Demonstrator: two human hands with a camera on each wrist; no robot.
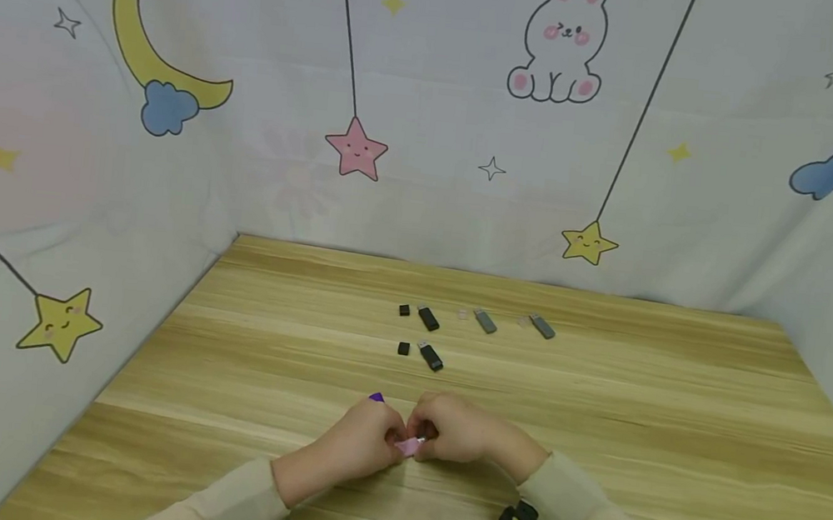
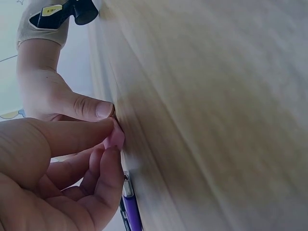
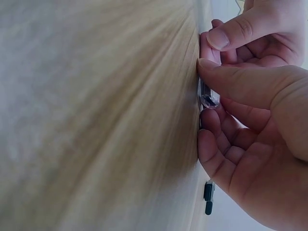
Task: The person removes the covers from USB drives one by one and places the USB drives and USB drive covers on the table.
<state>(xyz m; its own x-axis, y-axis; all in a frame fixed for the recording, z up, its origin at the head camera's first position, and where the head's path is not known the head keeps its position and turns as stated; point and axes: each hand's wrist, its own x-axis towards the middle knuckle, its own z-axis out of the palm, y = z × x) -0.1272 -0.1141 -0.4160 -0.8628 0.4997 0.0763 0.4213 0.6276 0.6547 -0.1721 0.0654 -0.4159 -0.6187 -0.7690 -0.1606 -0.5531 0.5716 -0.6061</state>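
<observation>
Low over the table's near part, my left hand (image 1: 363,441) pinches a small pink item (image 1: 409,446) between thumb and fingers; the pink surface (image 2: 114,137) shows between the fingertips in the left wrist view. My right hand (image 1: 456,430) meets it from the other side, thumb and fingers pinching a clear, shiny end piece (image 3: 210,100) joined to or against the pink part. Whether the two pieces are apart cannot be told. A purple item (image 1: 376,397) lies just beyond my left hand, mostly hidden; in the left wrist view the purple stick (image 2: 131,207) has a metal end.
Farther back on the wooden table (image 1: 267,321) lie two black USB sticks (image 1: 428,318) (image 1: 431,356) with black caps (image 1: 404,311) (image 1: 404,348) to their left. Two grey sticks (image 1: 485,321) (image 1: 541,326) lie to the right, each beside a clear cap (image 1: 462,315). A patterned curtain (image 1: 429,211) surrounds the table.
</observation>
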